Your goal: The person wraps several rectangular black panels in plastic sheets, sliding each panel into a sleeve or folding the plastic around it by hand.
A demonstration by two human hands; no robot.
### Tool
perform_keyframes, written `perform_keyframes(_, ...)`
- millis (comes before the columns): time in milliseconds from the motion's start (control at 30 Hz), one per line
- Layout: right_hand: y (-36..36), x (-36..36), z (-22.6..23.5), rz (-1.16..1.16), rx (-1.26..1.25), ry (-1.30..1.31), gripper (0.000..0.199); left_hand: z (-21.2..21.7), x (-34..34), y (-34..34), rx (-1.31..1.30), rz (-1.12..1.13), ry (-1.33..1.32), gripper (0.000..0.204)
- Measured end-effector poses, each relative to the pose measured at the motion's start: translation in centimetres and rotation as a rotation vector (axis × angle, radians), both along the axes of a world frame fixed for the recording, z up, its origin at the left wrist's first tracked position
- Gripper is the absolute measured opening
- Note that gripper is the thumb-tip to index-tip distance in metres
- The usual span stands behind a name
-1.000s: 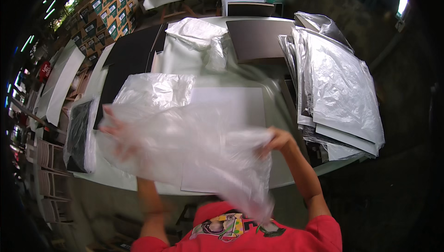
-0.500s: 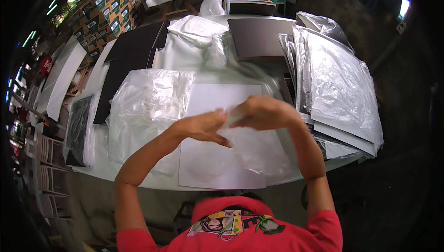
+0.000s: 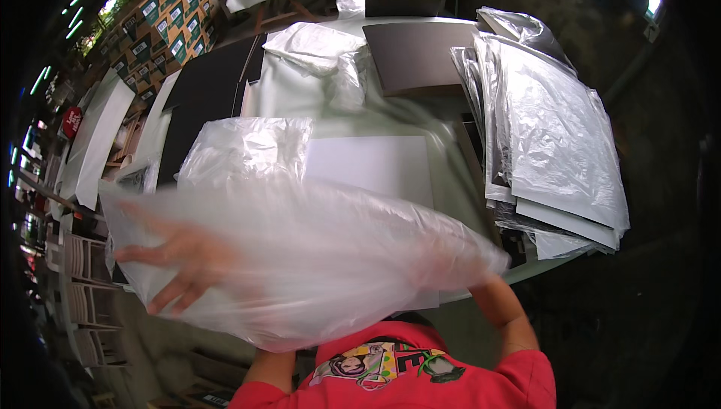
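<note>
Two hands (image 3: 180, 255) spread one clear plastic bag (image 3: 300, 259); right grip hidden.

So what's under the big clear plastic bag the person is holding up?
Through the plastic bag the left hand shows, blurred, fingers spread. Above it the white board on the table shows; its near part and the right hand are covered.

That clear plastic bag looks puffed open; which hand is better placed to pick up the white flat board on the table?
Probably the left hand: its fingers are spread loose inside the clear plastic bag, while the right hand is hidden, apparently gripping the bag's edge.
</note>
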State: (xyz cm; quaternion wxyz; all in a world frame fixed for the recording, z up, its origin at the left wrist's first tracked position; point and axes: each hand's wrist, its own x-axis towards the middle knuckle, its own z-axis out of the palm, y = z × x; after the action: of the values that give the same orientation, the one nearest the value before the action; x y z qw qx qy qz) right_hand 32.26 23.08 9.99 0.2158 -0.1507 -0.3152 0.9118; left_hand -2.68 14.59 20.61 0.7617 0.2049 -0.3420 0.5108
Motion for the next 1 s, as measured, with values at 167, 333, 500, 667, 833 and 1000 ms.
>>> perform_keyframes(167,4.4,0.6,-3.6,0.115,0.467,-0.011,0.024,-2.0,-2.4,2.9,0.013,0.042,-0.037,0.048)
perform_keyframes(333,6.9,1.4,-10.5,-0.182,0.191,-0.434,0.049,-2.7,-6.8,7.9,0.073,0.086,-0.025,0.039)
perform_keyframes(500,3.7,0.8,-8.3,-0.464,0.136,-0.135,0.063,-5.1,-12.1,8.7,0.05,0.286,0.642,0.031)
perform_keyframes(667,4.3,0.9,-2.4,-0.879,0.069,-0.198,0.049,-9.5,-13.6,11.9,-0.028,0.259,1.811,0.025)
perform_keyframes(833,12.7,1.4,-5.2,-0.536,0.581,-1.15,0.051,-18.5,-9.6,16.9,-0.562,0.476,1.596,0.03)
perform_keyframes(1000,21.1,4.4,-14.0,-0.725,1.074,-1.675,0.056,-22.7,-0.8,23.3,-0.953,0.464,1.268,0.026)
